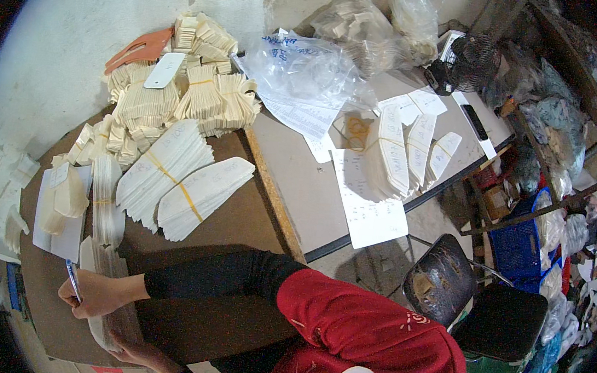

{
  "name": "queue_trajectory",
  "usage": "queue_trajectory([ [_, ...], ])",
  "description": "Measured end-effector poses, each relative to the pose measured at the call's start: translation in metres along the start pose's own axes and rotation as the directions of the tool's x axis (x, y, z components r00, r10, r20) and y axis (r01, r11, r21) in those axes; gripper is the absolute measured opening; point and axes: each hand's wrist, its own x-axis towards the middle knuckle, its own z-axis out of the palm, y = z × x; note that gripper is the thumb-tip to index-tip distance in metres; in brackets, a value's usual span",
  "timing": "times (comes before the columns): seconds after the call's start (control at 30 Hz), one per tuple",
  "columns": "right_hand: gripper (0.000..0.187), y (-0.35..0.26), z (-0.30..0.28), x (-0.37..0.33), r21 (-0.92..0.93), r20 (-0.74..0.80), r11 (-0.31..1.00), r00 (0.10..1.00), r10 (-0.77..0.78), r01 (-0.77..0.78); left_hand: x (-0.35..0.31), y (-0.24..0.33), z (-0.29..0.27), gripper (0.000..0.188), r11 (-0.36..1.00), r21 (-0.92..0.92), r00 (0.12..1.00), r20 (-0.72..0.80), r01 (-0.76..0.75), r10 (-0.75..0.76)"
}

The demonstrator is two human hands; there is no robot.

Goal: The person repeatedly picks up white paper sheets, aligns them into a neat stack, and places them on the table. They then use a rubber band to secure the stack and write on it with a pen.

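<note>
At the lower left, my right hand (96,294) is closed around a blue-and-white pen (73,282). The hand rests over a long stack of cut white pieces (101,262) lying on the brown table (213,271). Against the near end of that stack, my left hand (145,356) grips its edge, fingers partly hidden. Just beyond lie a narrow banded bundle (107,202), and a small cream bundle (69,195) on a white sheet (46,225). Two large white bundles (205,196) with yellow bands and handwriting lie to their right.
Cream bundles (143,98) pile against the wall, topped by an orange template (140,48) and a white tag (164,70). The grey table (293,165) holds plastic bags (309,67), written sheets (367,217), more bundles (390,152) and a fan (474,60). Chairs (440,277) and a blue crate (516,252) stand right.
</note>
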Motion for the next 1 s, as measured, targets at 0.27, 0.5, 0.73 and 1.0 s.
queue_trajectory([
  [0.27, 0.026, 0.003, 0.002, 0.000, -0.039, 0.012, 0.999, 1.000, -0.002, 0.002, 0.001, 0.001, -0.001, 0.057, 0.999, 0.014, 0.999, 0.027, -0.029, 0.029],
  [0.5, 0.028, -0.008, -0.005, 0.012, 0.094, 0.018, 0.991, 0.995, 0.094, -0.095, 0.007, -0.021, -0.014, 0.054, 0.998, 0.067, 0.997, -0.076, -0.014, 0.019],
  [0.73, 0.028, -0.006, -0.039, 0.010, -0.117, 0.151, 0.991, 0.986, 0.077, -0.059, -0.008, -0.042, -0.016, 0.045, 0.988, -0.123, 0.996, -0.005, 0.089, -0.090],
  [1.0, 0.040, -0.034, -0.037, 0.016, -0.372, 0.129, 0.915, 0.968, 0.217, -0.156, -0.018, 0.032, 0.010, 0.058, 0.991, -0.127, 0.993, 0.103, -0.051, 0.065],
])
